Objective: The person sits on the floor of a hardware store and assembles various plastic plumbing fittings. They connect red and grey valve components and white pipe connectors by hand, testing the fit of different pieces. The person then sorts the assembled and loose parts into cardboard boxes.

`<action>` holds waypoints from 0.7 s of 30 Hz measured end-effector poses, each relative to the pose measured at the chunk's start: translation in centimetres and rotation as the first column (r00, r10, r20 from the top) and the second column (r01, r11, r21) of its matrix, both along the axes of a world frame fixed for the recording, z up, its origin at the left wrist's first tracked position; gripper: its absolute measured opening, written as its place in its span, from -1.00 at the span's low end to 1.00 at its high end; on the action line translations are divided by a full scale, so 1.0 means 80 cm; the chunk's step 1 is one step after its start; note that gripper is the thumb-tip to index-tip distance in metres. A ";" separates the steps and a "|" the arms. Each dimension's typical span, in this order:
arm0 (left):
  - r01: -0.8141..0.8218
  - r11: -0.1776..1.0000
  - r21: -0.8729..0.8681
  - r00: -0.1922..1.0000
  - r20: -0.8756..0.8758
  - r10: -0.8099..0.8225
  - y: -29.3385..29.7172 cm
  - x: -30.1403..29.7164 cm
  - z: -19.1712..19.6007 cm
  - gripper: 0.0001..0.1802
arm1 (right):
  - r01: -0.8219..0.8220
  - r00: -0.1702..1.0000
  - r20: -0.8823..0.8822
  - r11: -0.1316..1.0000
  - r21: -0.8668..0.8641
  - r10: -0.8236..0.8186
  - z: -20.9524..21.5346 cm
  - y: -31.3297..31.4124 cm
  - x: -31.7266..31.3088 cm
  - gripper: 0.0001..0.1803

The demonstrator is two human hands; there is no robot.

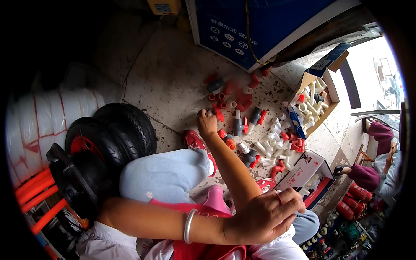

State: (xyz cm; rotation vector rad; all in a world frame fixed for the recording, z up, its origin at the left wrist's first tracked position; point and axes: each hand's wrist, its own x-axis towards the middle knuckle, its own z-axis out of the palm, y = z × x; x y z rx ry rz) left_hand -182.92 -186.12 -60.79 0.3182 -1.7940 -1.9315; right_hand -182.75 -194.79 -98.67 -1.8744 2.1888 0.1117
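Note:
My right hand [207,123] reaches down to the floor at the far left of a spread of pipe fittings. Its fingers are closed around a small grey valve, mostly hidden, with a red lever [219,113] showing beside them. My left arm, with a silver bangle, crosses over the right forearm. My left hand [271,214] is raised near my right knee, fingers curled and a ring on one; what they hold, if anything, is hidden. Near the right hand lie a grey valve with a red lever [239,126], red fittings [244,105] and a pile of white fittings [274,143].
An open cardboard box [331,106] of white fittings stands at right; a smaller white box [305,169] lies nearer. Black tires [125,130] and wrapped white bundles [56,117] are at left. A blue panel [260,26] stands at the back. Another person [383,164] sits at far right.

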 end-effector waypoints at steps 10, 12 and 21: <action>-0.055 0.980 -0.190 0.998 -0.045 0.047 -0.030 -0.013 -0.001 -0.75 | 0.507 0.639 0.735 0.843 -0.179 -0.228 0.199 0.067 -0.046 -0.64; -0.311 0.912 -0.268 0.943 0.036 0.332 -0.052 -0.006 -0.010 -0.66 | 0.792 0.306 0.926 0.598 -0.120 -0.221 0.255 0.081 -0.073 -0.69; -0.065 0.497 0.865 0.988 0.127 -0.092 -0.038 -0.037 -0.053 -0.37 | 0.885 -0.080 0.875 0.437 -0.158 0.478 0.389 0.193 -0.193 -0.78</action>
